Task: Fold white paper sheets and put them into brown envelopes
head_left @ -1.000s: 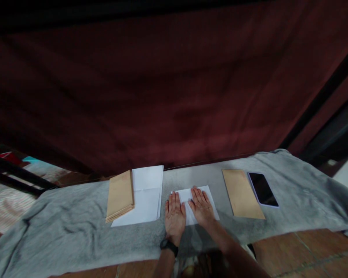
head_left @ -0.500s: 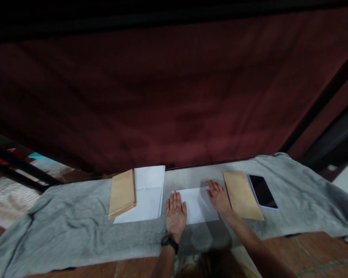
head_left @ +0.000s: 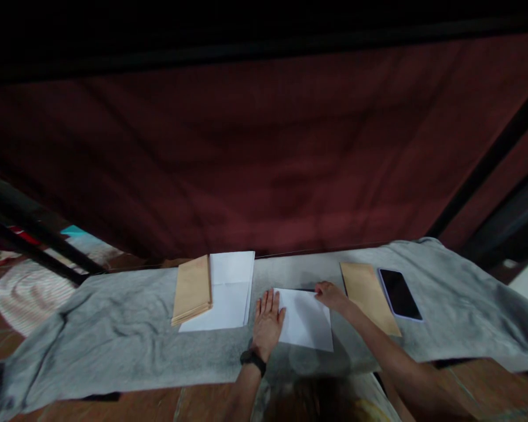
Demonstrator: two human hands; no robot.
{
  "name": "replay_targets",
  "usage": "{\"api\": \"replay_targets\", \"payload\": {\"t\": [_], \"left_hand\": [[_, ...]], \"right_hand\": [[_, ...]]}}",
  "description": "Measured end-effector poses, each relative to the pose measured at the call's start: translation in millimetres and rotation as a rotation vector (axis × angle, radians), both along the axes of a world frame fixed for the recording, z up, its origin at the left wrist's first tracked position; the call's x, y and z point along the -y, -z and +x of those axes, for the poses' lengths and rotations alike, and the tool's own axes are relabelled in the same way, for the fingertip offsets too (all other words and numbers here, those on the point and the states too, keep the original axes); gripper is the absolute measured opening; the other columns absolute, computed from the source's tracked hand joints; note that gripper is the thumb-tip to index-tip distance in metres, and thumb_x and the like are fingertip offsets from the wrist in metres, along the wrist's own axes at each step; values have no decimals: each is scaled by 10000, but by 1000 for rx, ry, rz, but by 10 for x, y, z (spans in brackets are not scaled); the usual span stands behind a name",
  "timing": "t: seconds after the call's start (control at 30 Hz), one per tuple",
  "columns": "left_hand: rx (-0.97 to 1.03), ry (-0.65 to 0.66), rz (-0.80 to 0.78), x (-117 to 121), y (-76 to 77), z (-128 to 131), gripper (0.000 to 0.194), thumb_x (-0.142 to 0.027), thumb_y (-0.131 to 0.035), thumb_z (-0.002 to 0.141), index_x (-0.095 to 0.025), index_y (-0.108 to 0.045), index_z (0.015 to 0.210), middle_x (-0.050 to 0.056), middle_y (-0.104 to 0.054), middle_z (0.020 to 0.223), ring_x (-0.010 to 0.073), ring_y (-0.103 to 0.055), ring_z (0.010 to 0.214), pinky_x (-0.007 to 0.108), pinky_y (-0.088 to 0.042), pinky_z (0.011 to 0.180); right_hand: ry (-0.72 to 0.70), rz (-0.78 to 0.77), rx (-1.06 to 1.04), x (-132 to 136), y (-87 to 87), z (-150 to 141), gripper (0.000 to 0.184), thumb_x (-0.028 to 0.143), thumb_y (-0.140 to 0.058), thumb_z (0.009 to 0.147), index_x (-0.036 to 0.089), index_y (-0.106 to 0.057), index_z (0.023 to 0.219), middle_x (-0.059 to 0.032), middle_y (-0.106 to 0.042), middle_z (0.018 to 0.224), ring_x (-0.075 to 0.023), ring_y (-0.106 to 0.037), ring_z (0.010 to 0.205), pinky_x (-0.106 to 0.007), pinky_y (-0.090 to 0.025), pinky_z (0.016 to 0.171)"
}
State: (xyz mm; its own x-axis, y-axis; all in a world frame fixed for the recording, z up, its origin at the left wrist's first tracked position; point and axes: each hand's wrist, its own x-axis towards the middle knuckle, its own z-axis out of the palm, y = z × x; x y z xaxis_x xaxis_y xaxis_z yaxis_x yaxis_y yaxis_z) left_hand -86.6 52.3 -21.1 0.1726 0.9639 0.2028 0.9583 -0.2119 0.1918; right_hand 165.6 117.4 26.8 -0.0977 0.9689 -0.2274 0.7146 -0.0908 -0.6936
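A white sheet of paper (head_left: 307,322), apparently folded, lies on the grey cloth in front of me. My left hand (head_left: 268,321), with a black watch (head_left: 253,361) on the wrist, rests flat along the sheet's left edge, fingers stretched out. At the far right corner my right hand (head_left: 332,295) has its fingers curled in and pinches the paper's edge. Just right of that hand lies a single brown envelope (head_left: 367,296). To the left, a stack of brown envelopes (head_left: 192,290) sits partly over white sheets with a crease (head_left: 231,293).
A grey cloth (head_left: 127,334) covers the long narrow surface. A phone in a light purple case (head_left: 400,295) lies beyond the single envelope. Behind hangs a dark red curtain (head_left: 268,158). Dark bars (head_left: 48,234) stand at the left, and brick-coloured floor tiles (head_left: 211,400) show below.
My right hand has gone from spread fingers to a pinch at the far right corner. The white sheet has turned slightly, its near right corner coming towards me. The left hand stays flat.
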Motion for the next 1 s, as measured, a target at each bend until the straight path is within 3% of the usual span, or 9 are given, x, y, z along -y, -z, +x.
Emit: {"api": "replay_targets", "payload": {"t": [0.03, 0.13, 0.2, 0.23, 0.4, 0.6, 0.73, 0.83, 1.0], "left_hand": [[18, 13, 1, 5, -53, -10, 536, -338, -396, 1009, -174, -423, 1518, 120, -377, 1601, 289, -306, 1501, 525, -293, 1218], [130, 60, 24, 112, -191, 15, 532, -315, -404, 1011, -181, -405, 1526, 110, -335, 1627, 269, -293, 1508, 501, -299, 1226], [227, 137, 1, 271, -233, 72, 545, -251, -400, 997, -206, -377, 1541, 76, -330, 1634, 231, -301, 1506, 461, -330, 1221], [266, 191, -26, 368, -233, 105, 573, -199, -404, 974, -228, -368, 1545, 50, -331, 1635, 211, -308, 1503, 443, -343, 1219], [271, 390, -140, 788, -142, 211, 864, -7, -440, 739, -281, -348, 1553, -29, -296, 1641, 176, -307, 1502, 424, -295, 1253], [267, 312, -164, 826, -193, 193, 798, -25, -456, 769, -231, -388, 1536, 12, -393, 1599, 187, -364, 1475, 405, -372, 1214], [369, 324, -217, 815, -245, 188, 701, -83, -518, 803, -260, -481, 1480, 7, -447, 1568, 211, -403, 1454, 456, -355, 1224], [600, 236, -267, 819, -229, 209, 703, -66, -506, 774, -276, -533, 1444, 4, -448, 1566, 210, -408, 1452, 436, -363, 1219], [1269, -77, -449, 695, -244, 235, 557, -207, -538, 824, -182, -593, 1378, 111, -593, 1437, 268, -582, 1305, 428, -520, 1063]], "right_hand": [[27, -26, -78, 81, 5, 59, 33, 232, -652, 729, 204, -668, 734, -40, -717, 815, -233, -666, 909, -329, -504, 836], [127, -81, -312, 427, 68, 216, 232, 438, -620, 793, 207, -620, 803, -26, -687, 755, -210, -677, 750, -305, -543, 656], [236, -89, -476, 704, 156, 265, 312, 530, -582, 812, 225, -590, 877, -29, -696, 829, -198, -693, 779, -300, -569, 659], [418, -98, -727, 841, 210, 265, 344, 533, -681, 738, 232, -591, 877, -32, -698, 838, -207, -696, 772, -313, -581, 662], [585, -201, -1039, 1342, 425, 108, 464, 500, -842, 574, 240, -595, 869, -20, -708, 873, -224, -720, 748, -369, -620, 707], [648, -260, -969, 1463, 290, 18, 518, 485, -864, 477, 252, -594, 853, 28, -680, 722, -228, -686, 550, -417, -605, 593], [603, -261, -980, 1502, 167, 92, 521, 490, -865, 482, 238, -615, 862, 5, -694, 730, -229, -690, 591, -410, -599, 628], [537, -250, -942, 1560, 128, 159, 507, 530, -844, 517, 221, -646, 867, -21, -708, 799, -240, -702, 705, -393, -590, 658], [445, -222, -866, 1610, 87, 224, 469, 556, -824, 545, 238, -689, 863, -28, -705, 897, -268, -680, 898, -386, -587, 726]]}}
